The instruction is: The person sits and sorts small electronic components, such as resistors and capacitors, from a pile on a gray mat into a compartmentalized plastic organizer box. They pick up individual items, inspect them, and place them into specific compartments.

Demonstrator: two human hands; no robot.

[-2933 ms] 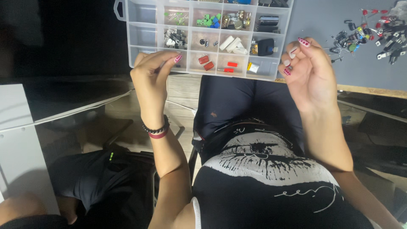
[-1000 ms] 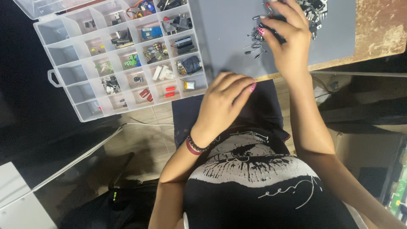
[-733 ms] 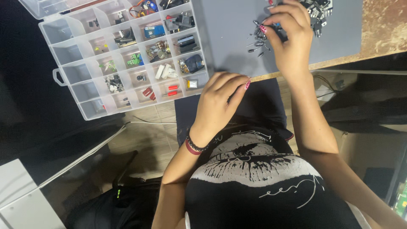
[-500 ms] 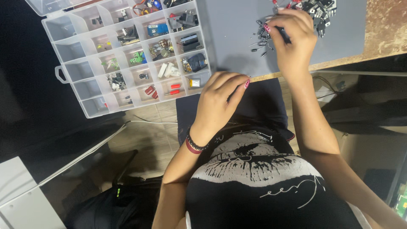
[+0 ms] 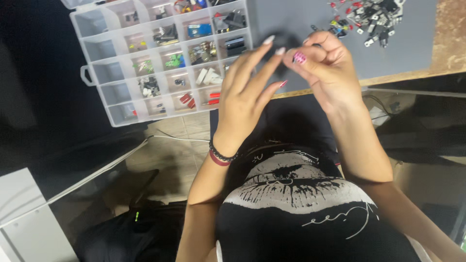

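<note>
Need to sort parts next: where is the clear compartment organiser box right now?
In the head view the clear organiser box lies upper left, beside the grey mat, just left of the left hand.

At ten o'clock sits a clear, glossy plastic compartment box [image 5: 160, 58], smooth-walled. Under it lies a matt grey mat [image 5: 412, 43], and at two o'clock a worn, rough brown wooden tabletop edge [image 5: 449, 39]. The small loose parts [image 5: 374, 17] at one o'clock glint like metal. A black cloth shirt with a white print [image 5: 301, 204] looks soft and dull.
</note>
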